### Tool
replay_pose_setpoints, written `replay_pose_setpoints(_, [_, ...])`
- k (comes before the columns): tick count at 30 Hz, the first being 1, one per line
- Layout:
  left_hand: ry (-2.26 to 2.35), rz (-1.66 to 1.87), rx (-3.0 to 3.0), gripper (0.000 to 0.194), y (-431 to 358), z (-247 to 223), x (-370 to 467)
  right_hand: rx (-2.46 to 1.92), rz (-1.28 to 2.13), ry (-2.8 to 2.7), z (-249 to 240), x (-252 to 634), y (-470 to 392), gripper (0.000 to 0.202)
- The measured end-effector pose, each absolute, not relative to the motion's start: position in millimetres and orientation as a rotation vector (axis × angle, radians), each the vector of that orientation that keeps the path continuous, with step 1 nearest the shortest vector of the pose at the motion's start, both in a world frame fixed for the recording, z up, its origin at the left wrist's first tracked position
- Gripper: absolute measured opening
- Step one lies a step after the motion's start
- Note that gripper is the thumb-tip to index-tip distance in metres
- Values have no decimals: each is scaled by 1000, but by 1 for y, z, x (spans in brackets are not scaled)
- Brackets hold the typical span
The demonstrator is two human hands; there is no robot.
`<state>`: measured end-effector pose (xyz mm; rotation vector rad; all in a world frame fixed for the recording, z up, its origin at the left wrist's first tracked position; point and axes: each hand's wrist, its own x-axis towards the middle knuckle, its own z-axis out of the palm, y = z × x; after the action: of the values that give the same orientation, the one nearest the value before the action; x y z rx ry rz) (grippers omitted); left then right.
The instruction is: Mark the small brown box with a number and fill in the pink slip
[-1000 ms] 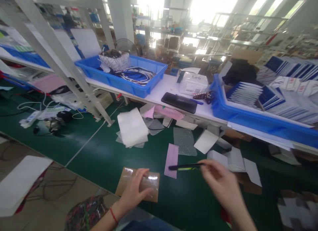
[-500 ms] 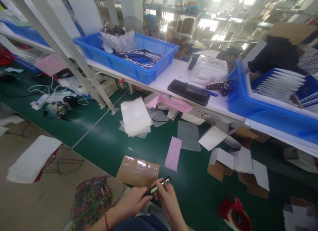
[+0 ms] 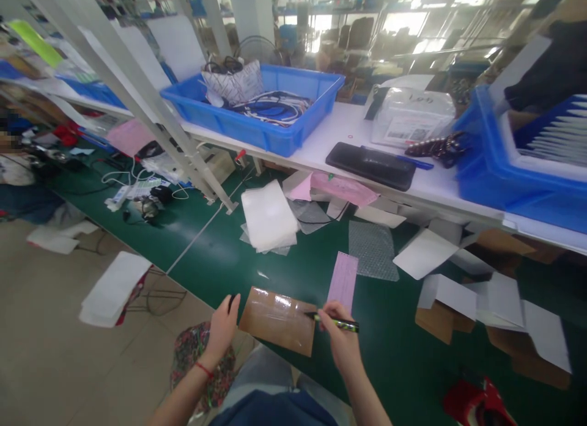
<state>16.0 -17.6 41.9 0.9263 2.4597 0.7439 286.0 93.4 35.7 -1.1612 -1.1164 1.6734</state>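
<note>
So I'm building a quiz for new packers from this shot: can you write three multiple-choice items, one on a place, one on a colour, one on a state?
1. Where does the brown package lie?
A. In a blue bin
B. On the green mat by the near edge
C. On the white shelf

2. What colour is the slip just beyond the package?
A. Pink
B. Yellow
C. Black

3. What is the right hand doing?
A. Resting empty
B. Holding tape
C. Holding a pen with its tip at the package

Answers: B, it lies flat on the mat between the hands; A, the slip is plainly pink; C, the fingers pinch the pen while the left hand steadies the package's left edge.
</note>
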Motion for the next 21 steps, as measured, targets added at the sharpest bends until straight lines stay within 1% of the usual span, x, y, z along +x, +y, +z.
replay_pose_setpoints(2, [2532, 681, 975, 42, -8, 21, 4, -1115, 1657, -1280, 21, 256, 72, 13])
replay_pose_setpoints(4, [2508, 636, 1009, 38, 1, 1, 2, -1043, 1570, -1419, 9, 230, 56, 1])
replay_pose_setpoints(6, [2493, 595, 1036, 37, 5, -15, 6, -993, 1486, -1513, 0, 213, 48, 11])
replay_pose_setpoints(8, [2492, 563, 1045, 37, 5, -26, 9, -989, 1447, -1553, -4, 203, 45, 16])
replay_pose_setpoints(14, [2480, 524, 1070, 38, 1, -35, 6, -1068, 1328, -1549, -9, 193, 41, 9])
replay_pose_setpoints(21, [2457, 555, 1074, 41, 1, -35, 5, -1055, 1274, -1588, -19, 189, 36, 7])
